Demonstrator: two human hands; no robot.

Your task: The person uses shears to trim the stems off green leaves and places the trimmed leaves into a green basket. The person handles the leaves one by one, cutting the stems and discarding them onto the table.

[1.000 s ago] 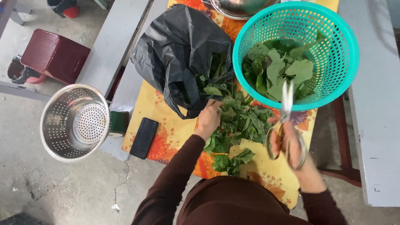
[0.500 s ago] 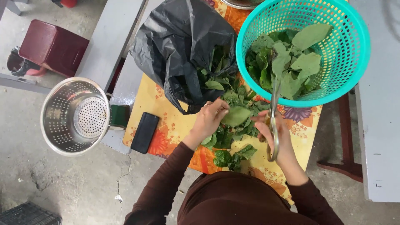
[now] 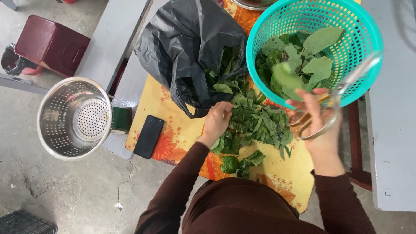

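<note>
Left hand (image 3: pixel 218 121): resting on the pile of loose green leaves (image 3: pixel 255 130) at the middle of the bench (image 3: pixel 182 125), fingers curled down into the leaves at the pile's 9 o'clock edge. Grip closed on leaves; how many stems it holds cannot be told.

Right hand (image 3: pixel 318 123): raised at the pile's 3 o'clock, grip closed through the handles of a pair of scissors (image 3: pixel 333 97). The blades point toward 1 o'clock and lie over the rim of the teal plastic basket (image 3: pixel 368 47); they are blurred, so open or shut cannot be told. A single green leaf (image 3: pixel 284 76) shows at the fingertips, over the basket's near rim.

The basket stands at 1 o'clock of the pile and holds cut leaves. A black plastic bag (image 3: pixel 186 39) lies open at 11 o'clock of the pile, with leafy stems showing in its mouth. A black phone (image 3: pixel 148 136) lies flat on the floral yellow-and-orange covering at 9 o'clock of the left hand. Further out at 9 o'clock, a steel colander (image 3: pixel 73 117) sits off the bench edge. A dark red stool (image 3: pixel 50 43) stands on the concrete floor at 10 o'clock.
</note>
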